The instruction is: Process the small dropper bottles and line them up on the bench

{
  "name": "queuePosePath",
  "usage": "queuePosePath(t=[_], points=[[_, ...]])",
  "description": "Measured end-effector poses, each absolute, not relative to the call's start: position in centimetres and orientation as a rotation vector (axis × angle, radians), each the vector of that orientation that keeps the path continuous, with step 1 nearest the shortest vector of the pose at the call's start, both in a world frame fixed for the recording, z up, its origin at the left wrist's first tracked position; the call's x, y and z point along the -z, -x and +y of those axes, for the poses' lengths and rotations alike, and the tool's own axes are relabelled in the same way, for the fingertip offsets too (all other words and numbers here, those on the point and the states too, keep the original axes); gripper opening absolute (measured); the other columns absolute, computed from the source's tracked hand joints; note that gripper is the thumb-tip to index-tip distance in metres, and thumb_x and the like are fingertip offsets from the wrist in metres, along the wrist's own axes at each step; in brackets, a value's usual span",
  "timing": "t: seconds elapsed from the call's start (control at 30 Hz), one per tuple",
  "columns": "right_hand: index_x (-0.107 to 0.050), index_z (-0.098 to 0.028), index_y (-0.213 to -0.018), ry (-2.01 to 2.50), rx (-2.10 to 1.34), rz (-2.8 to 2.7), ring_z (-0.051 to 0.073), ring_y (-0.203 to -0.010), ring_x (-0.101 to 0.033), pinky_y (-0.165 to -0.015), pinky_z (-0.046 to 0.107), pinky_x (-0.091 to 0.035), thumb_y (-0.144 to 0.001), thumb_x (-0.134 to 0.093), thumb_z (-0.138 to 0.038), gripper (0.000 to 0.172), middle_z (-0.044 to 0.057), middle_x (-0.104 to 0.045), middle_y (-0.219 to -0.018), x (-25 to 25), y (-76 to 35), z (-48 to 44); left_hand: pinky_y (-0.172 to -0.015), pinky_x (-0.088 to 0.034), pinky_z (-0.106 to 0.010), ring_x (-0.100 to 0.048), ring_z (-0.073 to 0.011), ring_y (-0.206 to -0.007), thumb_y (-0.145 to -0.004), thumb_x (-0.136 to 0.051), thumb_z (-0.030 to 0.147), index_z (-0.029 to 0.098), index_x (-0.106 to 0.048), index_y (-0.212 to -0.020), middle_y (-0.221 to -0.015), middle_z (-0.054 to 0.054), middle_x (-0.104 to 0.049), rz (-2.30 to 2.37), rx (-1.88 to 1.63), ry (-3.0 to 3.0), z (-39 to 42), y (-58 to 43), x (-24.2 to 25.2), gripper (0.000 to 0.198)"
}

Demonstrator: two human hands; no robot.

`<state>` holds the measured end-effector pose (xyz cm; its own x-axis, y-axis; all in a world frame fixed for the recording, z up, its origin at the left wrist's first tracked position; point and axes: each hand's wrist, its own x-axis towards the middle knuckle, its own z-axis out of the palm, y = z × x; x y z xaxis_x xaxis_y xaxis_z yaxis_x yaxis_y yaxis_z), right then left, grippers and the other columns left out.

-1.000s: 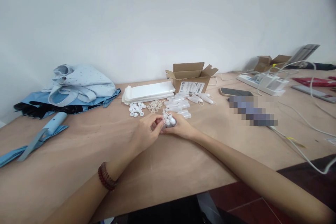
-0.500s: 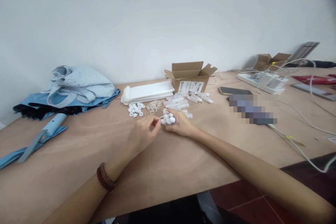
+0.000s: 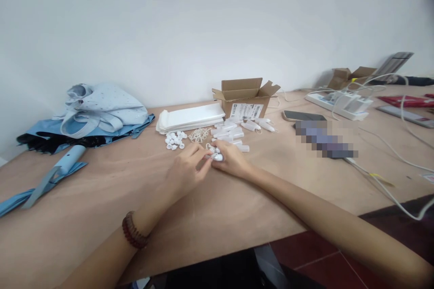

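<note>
My right hand (image 3: pixel 231 161) rests on the wooden table (image 3: pixel 217 207), closed round a bunch of small white plastic pieces (image 3: pixel 215 153). My left hand (image 3: pixel 186 169) meets it from the left, fingertips pinched on the same bunch. Just beyond lie a heap of white caps (image 3: pixel 175 140), a tangle of thin cords (image 3: pixel 200 134) and several small clear tubes (image 3: pixel 230 133). A string of dark red beads (image 3: pixel 132 233) circles my left wrist.
An open cardboard box (image 3: pixel 244 98) and a stack of white bags (image 3: pixel 190 118) stand behind the parts. Light blue cloth and a folded umbrella (image 3: pixel 68 144) fill the left. A phone (image 3: pixel 300 116), a power strip (image 3: pixel 339 103) and white cables (image 3: pixel 389 153) lie to the right.
Both hands stayed together on the white pieces, shifting slightly up and left in view; the bunch now sits lower in my right hand's grip.
</note>
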<state>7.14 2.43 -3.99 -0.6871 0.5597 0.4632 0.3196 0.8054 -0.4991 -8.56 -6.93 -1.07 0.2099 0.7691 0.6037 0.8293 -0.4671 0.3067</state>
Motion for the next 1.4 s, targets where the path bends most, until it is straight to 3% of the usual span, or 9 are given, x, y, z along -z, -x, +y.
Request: queuePosePath(t=[0.33, 0.5, 0.63, 0.8, 0.87, 0.97, 1.1, 1.3, 1.4], points=[[-0.048, -0.017, -0.102, 0.723, -0.3, -2.491, 0.024, -0.094, -0.055, -0.075, 0.031, -0.043, -0.076, -0.061, -0.02, 0.029, 0.011, -0.058, -0.101, 3.4, -7.3, 1.6, -0.066, -0.044, -0.03, -0.06, -0.0215, -0.079, -0.093, -0.041, 0.021, 0.016, -0.06, -0.089, -0.084, -0.008, -0.062, -1.596, 0.495, 2.336, -7.1, 8.9, 0.3, 0.02], [-0.048, -0.016, -0.104, 0.526, -0.341, -2.517, 0.024, -0.095, -0.053, -0.077, 0.032, -0.043, -0.079, -0.058, -0.021, 0.028, 0.011, -0.058, -0.099, 3.6, -7.2, 2.1, -0.052, -0.035, -0.025, -0.06, -0.0183, -0.059, -0.094, -0.036, 0.024, 0.014, -0.055, -0.09, -0.07, -0.006, -0.064, -1.637, 0.343, 2.413, -7.2, 9.3, 0.3, 0.022], [-0.048, -0.017, -0.105, 0.467, -0.367, -2.512, 0.024, -0.095, -0.052, -0.079, 0.032, -0.042, -0.076, -0.059, -0.017, 0.031, 0.01, -0.057, -0.1, 3.8, -7.0, 2.3, -0.047, -0.03, -0.023, -0.053, -0.0135, -0.046, -0.088, -0.042, 0.025, 0.015, -0.056, -0.086, -0.058, -0.001, -0.06, -1.637, 0.466, 2.42, -7.4, 9.9, -0.1, 0.017], [-0.047, -0.017, -0.107, 0.563, -0.404, -2.47, 0.023, -0.094, -0.054, -0.078, 0.031, -0.043, -0.071, -0.061, -0.014, 0.038, 0.009, -0.058, -0.102, 4.0, -7.0, 2.3, -0.05, -0.034, -0.019, -0.05, -0.0081, -0.044, -0.073, -0.054, 0.015, 0.017, -0.051, -0.068, -0.05, 0.005, -0.053, -1.758, 0.853, 2.512, -8.0, 10.2, -1.3, 0.006], [-0.048, -0.016, -0.106, 0.578, -0.397, -2.47, 0.024, -0.093, -0.054, -0.077, 0.031, -0.043, -0.072, -0.062, -0.017, 0.036, 0.01, -0.058, -0.101, 4.0, -7.1, 2.3, -0.05, -0.034, -0.019, -0.047, -0.0073, -0.042, -0.078, -0.054, 0.02, 0.017, -0.054, -0.076, -0.047, 0.007, -0.05, -1.759, 0.923, 2.538, -8.2, 9.9, -1.1, 0.003], [-0.048, -0.016, -0.102, 0.591, -0.378, -2.473, 0.024, -0.091, -0.055, -0.074, 0.032, -0.044, -0.076, -0.061, -0.022, 0.029, 0.011, -0.058, -0.098, 3.9, -7.1, 2.2, -0.049, -0.032, -0.021, -0.045, -0.009, -0.041, -0.086, -0.051, 0.033, 0.018, -0.057, -0.09, -0.049, 0.006, -0.049, -1.689, 0.835, 2.493, -8.0, 9.3, 0.0, 0.016], [-0.048, -0.015, -0.105, 0.554, -0.359, -2.492, 0.024, -0.096, -0.053, -0.077, 0.033, -0.043, -0.079, -0.059, -0.023, 0.029, 0.012, -0.057, -0.102, 3.8, -7.0, 1.9, -0.049, -0.031, -0.022, -0.047, -0.0102, -0.046, -0.091, -0.043, 0.03, 0.016, -0.059, -0.08, -0.054, 0.002, -0.051, -1.652, 0.765, 2.486, -7.7, 8.8, 1.2, 0.024], [-0.047, -0.015, -0.108, 0.565, -0.373, -2.476, 0.023, -0.098, -0.053, -0.08, 0.032, -0.043, -0.077, -0.057, -0.016, 0.033, 0.012, -0.057, -0.104, 3.7, -7.0, 2.1, -0.043, -0.027, -0.019, -0.038, -0.0066, -0.042, -0.084, -0.053, 0.026, 0.016, -0.058, -0.068, -0.047, 0.006, -0.044, -1.812, 1.319, 2.41, -8.0, 9.3, -0.6, 0.019], [-0.047, -0.016, -0.107, 0.593, -0.367, -2.489, 0.023, -0.095, -0.053, -0.079, 0.031, -0.043, -0.074, -0.058, -0.013, 0.034, 0.01, -0.057, -0.103, 3.6, -7.1, 2.0, -0.042, -0.027, -0.019, -0.037, -0.0066, -0.042, -0.084, -0.053, 0.03, 0.016, -0.058, -0.073, -0.048, 0.006, -0.043, -1.976, 1.634, 2.155, -8.0, 9.9, -1.6, 0.018]])
